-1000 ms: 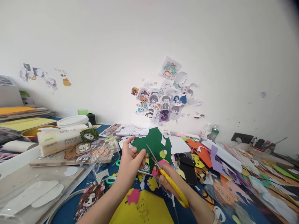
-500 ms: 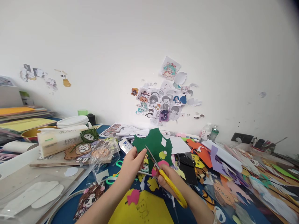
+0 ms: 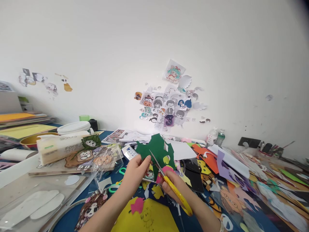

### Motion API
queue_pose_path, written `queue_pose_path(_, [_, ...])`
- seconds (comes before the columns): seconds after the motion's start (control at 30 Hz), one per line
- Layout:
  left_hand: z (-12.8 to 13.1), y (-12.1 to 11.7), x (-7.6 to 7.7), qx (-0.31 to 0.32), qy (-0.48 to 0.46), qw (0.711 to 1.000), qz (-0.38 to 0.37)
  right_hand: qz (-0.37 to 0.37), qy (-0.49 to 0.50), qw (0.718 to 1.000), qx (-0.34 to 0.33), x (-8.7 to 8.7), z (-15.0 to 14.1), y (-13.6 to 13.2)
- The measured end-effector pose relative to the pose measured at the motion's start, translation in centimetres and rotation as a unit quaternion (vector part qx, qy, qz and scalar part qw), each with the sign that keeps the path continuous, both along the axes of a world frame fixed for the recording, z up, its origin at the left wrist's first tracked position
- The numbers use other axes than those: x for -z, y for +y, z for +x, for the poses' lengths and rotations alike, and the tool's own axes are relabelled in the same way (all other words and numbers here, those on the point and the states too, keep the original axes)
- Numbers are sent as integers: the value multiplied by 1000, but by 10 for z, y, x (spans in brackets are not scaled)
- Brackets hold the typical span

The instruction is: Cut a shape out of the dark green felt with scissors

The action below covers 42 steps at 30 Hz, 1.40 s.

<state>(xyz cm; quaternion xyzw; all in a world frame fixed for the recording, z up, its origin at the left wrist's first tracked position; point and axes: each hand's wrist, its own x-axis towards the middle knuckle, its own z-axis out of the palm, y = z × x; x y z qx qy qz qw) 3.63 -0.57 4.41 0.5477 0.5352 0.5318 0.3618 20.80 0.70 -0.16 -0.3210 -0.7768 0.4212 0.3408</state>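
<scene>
My left hand (image 3: 134, 170) is closed, thumb and finger pinching at the near edge of a dark green felt-like sheet (image 3: 152, 145) with an irregular outline and cut-out holes. Held in my right hand (image 3: 177, 181) are yellow-handled scissors (image 3: 175, 191). Their metal blades point up and left, lying over the green sheet close to my left fingertips; the blades look nearly closed. A pink piece (image 3: 168, 169) shows just beyond my right fingers. Below both hands lies a yellow sheet (image 3: 160, 215) with a small drawn figure and a pink scrap (image 3: 137, 205) on it.
Colourful scraps and a purple cut-out (image 3: 223, 170) crowd the right side. Teal-handled scissors (image 3: 113, 188) lie left of my left wrist. A tissue pack (image 3: 54, 149) and a white-lidded tub (image 3: 73, 127) stand farther left. Bottles (image 3: 212, 137) stand by the wall, which carries paper cut-outs.
The green sheet has shifted and its right part has turned or folded, so its outline looks narrower. Both hands and the scissors keep almost the same pose; the view has moved slightly.
</scene>
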Motion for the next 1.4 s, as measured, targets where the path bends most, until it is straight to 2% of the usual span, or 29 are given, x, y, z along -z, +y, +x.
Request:
queue_pose_path(0.2, [-1,-1,-1,11,18,1000,1,-7,2,1000,3,0,0,0])
queue_pose_path(0.47, [-2,3,6,-36,30,999,23,-9,3,1000,-1,1,1,0])
queue_pose_path(0.97, [-5,1,3,-60,-39,997,38,-12,12,1000,-19,-6,0,-5])
queue_pose_path(1.4, [3,0,7,-52,47,997,31,-5,15,1000,-4,2,1,-1])
